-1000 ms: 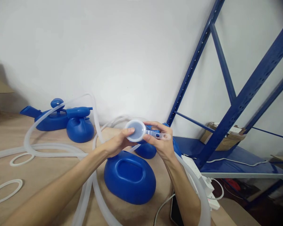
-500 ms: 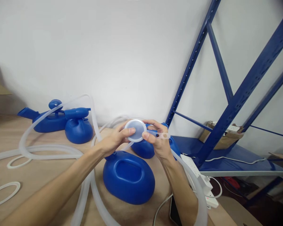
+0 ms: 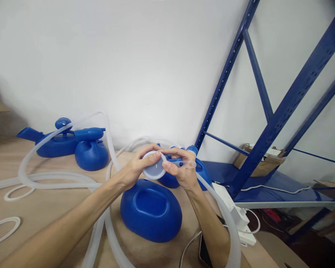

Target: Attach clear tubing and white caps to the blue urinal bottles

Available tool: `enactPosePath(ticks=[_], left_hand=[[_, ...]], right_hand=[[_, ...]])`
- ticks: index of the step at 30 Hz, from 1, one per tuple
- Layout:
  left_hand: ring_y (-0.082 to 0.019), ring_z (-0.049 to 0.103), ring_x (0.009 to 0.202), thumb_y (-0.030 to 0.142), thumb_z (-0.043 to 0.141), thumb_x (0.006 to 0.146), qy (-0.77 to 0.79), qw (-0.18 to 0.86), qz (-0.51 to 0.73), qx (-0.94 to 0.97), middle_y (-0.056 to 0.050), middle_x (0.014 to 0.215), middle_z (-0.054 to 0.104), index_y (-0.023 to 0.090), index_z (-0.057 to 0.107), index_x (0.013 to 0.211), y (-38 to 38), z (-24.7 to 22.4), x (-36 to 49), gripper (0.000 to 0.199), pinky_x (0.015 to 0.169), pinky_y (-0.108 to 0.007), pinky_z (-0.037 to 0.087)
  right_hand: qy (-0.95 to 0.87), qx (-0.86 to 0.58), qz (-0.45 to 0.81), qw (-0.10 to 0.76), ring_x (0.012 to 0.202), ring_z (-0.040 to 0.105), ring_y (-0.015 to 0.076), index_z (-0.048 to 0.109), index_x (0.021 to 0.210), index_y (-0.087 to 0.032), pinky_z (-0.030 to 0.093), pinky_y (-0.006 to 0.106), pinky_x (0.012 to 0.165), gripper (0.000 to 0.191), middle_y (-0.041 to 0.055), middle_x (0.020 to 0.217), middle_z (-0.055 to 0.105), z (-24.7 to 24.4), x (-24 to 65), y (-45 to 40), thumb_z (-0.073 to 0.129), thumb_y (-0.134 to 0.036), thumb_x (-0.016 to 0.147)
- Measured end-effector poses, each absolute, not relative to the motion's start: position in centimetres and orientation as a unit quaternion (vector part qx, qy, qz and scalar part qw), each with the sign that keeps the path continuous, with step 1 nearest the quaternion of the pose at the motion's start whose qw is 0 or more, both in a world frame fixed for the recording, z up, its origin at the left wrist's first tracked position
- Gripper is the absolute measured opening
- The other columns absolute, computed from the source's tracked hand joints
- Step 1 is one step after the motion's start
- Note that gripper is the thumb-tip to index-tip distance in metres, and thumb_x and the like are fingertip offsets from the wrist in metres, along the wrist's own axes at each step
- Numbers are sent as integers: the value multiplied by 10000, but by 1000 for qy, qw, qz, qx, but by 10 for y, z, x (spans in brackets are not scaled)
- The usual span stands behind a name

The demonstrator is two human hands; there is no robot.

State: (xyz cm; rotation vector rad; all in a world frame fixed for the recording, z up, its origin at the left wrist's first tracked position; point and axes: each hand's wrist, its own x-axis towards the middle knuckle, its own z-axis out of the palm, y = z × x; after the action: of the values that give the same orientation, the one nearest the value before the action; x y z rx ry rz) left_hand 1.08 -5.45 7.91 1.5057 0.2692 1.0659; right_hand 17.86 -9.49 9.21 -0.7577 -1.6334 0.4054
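Your left hand (image 3: 134,165), head view: pinching the translucent round lid (image 3: 155,171), thumb laid across its face, fingers mostly hidden behind. Your right hand (image 3: 185,175): closed on the lid's opposite edge, thumb at the rim, index finger reaching over the top towards your left fingertips. The lid: white-rimmed, tilted towards you, held in the air between both hands, above the far edge of the near blue container (image 3: 150,212). Attached strap (image 3: 190,164): translucent, with a hole, pointing right across your right hand.

Before you on the brown table (image 3: 58,212): the near blue container, with an oval recess facing up. Behind your hands: another blue container (image 3: 169,181), partly covered. Right of it: a blue container with a handle (image 3: 203,173), beside your right wrist. To your left: a long blue container (image 3: 56,145) and a rounded blue container (image 3: 92,156) close together. Translucent hose (image 3: 24,163): looped over the left side, with lengths passing beneath your left forearm. Two white rings (image 3: 17,222): lying flat at left. By your right forearm: a dark phone (image 3: 204,250), partly hidden, and a white power strip (image 3: 226,199). Beyond: a blue metal rack (image 3: 270,130) with a torn carton (image 3: 264,165) on its shelf.
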Motion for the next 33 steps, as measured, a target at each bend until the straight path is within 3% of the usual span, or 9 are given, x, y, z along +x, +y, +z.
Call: enactPosePath(ticks=[3, 6, 10, 13, 16, 18, 23, 27, 33], left_hand=[[-187, 601, 823, 681, 793, 756, 119, 598, 445, 657, -21, 902, 652, 192, 697, 973, -54, 85, 5, 544, 702, -272, 438], [-229, 635, 956, 652, 806, 757, 127, 584, 419, 683, -44, 1043, 690, 210, 717, 1052, -52, 94, -5, 539, 789, -296, 470], [-299, 653, 1077, 621, 826, 720, 167, 593, 404, 677, -85, 1126, 719, 209, 719, 1118, -48, 104, -17, 583, 857, -355, 504], [-336, 659, 1145, 583, 797, 761, 214, 564, 403, 689, -110, 1226, 721, 216, 698, 1174, -50, 113, -26, 561, 917, -415, 522], [-361, 591, 1297, 571, 749, 823, 268, 421, 439, 747, -93, 1379, 675, 261, 689, 1232, -61, 121, -31, 517, 1057, -479, 482], [-364, 554, 1346, 607, 711, 853, 301, 317, 434, 788, -73, 1406, 665, 285, 687, 1265, -71, 124, -31, 524, 1124, -505, 437], [-347, 634, 1225, 620, 733, 823, 334, 197, 424, 818, -87, 1278, 729, 233, 705, 1216, -80, 119, -18, 552, 1097, -476, 457], [-329, 681, 1092, 572, 729, 824, 328, 182, 428, 823, -93, 1189, 754, 214, 722, 1137, -70, 115, -17, 475, 1002, -453, 499], [-292, 667, 1066, 483, 625, 909, 297, 166, 407, 848, -79, 1178, 750, 220, 721, 1107, -65, 117, -22, 343, 951, -418, 493]], right_hand=[[-707, -309, 198, 605, 494, 307, 89, 831, 939, -186, 313, 266, 482, 375, -54, 550, 478, 91, 180, -95, 833, -515, 758], [-739, -291, 213, 569, 546, 383, 116, 815, 1092, -201, 369, 289, 546, 567, -30, 629, 534, 92, 187, -96, 841, -641, 735], [-773, -251, 252, 526, 651, 454, 185, 709, 1342, -204, 429, 359, 669, 795, 14, 735, 550, 92, 197, -94, 541, -820, 869], [-767, -239, 295, 517, 677, 457, 208, 615, 1456, -189, 439, 397, 751, 690, 9, 714, 520, 92, 199, -92, 361, -643, 1002], [-771, -269, 302, 492, 729, 488, 211, 535, 1519, -197, 442, 408, 819, 595, 6, 770, 534, 91, 197, -91, 442, -478, 1004], [-778, -277, 304, 476, 766, 510, 216, 515, 1530, -205, 447, 419, 855, 595, 11, 813, 540, 90, 196, -92, 443, -486, 1010], [-794, -263, 307, 454, 803, 523, 220, 473, 1556, -235, 446, 423, 880, 673, 8, 834, 527, 88, 196, -92, 379, -644, 1029], [-800, -263, 309, 443, 827, 535, 214, 453, 1566, -266, 444, 399, 876, 673, -5, 860, 541, 86, 200, -89, 563, -567, 974], [-798, -280, 287, 451, 825, 569, 200, 480, 1542, -248, 451, 376, 866, 574, -7, 854, 560, 85, 198, -89, 555, -437, 1005]])
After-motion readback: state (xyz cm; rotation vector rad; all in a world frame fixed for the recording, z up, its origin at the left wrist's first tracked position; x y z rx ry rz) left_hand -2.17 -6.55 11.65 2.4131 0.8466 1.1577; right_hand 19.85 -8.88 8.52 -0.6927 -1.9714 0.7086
